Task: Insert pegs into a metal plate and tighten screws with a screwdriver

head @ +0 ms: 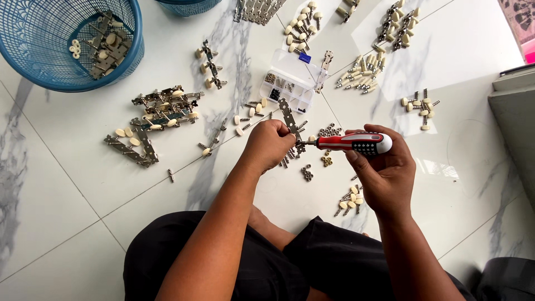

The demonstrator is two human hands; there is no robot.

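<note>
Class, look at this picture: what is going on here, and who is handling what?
A person sits on a white marble floor, seen from above. The left hand holds a narrow metal plate upright, and the right hand grips a red screwdriver with its tip against that plate. Around them lie cream-knobbed metal pegs, finished strips, a clear compartment box and a blue basket holding more parts.

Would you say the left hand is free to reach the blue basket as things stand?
Probably not: the left hand is closed on a metal plate that the screwdriver works on; the blue basket lies far off.
</note>
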